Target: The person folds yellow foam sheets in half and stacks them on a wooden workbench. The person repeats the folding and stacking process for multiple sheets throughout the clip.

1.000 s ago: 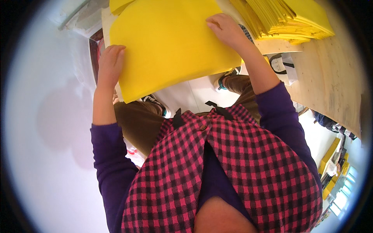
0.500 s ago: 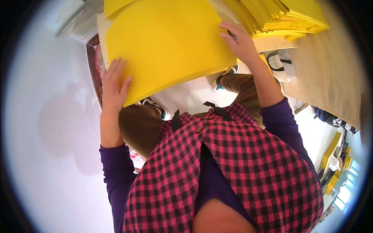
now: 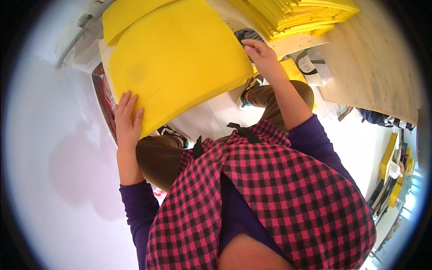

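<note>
A large yellow fabric-like sheet or stack of sheets (image 3: 180, 63) lies flat in front of me, its near edge overhanging toward my knees. My left hand (image 3: 128, 118) rests at its near left corner, open, fingers stretched and thumb apart on the yellow surface. Beside the right edge is my right hand (image 3: 266, 62), fingers loosely bent, thumb apart from the index finger; nothing is seen held. Just beyond those fingers lies a dark, grey-patterned flat object (image 3: 248, 34), partly covered by the hand. Another yellow piece (image 3: 130, 15) adjoins the sheet at the far left.
A thick pile of folded yellow pieces (image 3: 301, 20) sits at the far right on a pale wooden board (image 3: 369, 63). Below the board hangs or stands a white bag with a dark handle (image 3: 317, 67). A white wall (image 3: 49, 135) runs along my left.
My right hand has drawn nearer along the sheet's right edge, uncovering more of the dark object. My left hand has slid slightly nearer at the left corner. The whole view has shifted.
</note>
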Demonstrator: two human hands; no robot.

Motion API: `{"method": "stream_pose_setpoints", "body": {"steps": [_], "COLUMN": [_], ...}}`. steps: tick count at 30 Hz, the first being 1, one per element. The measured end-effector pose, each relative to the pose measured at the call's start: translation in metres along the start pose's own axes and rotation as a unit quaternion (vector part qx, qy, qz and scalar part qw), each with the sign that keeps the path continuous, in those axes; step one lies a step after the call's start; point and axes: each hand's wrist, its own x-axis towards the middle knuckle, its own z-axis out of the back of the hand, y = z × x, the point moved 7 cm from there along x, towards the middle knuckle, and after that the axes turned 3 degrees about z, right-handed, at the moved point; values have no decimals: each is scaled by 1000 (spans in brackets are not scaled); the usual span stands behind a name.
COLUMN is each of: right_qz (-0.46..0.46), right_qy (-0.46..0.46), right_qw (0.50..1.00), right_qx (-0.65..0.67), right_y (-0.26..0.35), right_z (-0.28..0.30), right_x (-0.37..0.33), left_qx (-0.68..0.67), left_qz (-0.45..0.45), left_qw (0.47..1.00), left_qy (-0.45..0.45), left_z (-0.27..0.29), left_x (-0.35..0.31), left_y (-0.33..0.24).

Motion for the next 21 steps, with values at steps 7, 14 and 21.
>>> {"method": "stream_pose_setpoints", "body": {"steps": [7,14,21], "right_qz": [-73,-90,-103], "right_qy": [-31,-35,-41], "right_qw": [997,991,992], "right_qx": [-26,-88,-61], "right_y": [-19,-17,-29], "right_z": [-7,-9,-8], "right_x": [17,19,22], "left_qx": [-18,-1,-24], "left_qz": [-6,-11,2], "left_qw": [1000,1000,999], "left_qy": [-10,-15,-22], "left_z": [-1,0,1], "left_x": [-3,-3,-4], "left_y": [-2,-3,0]}}
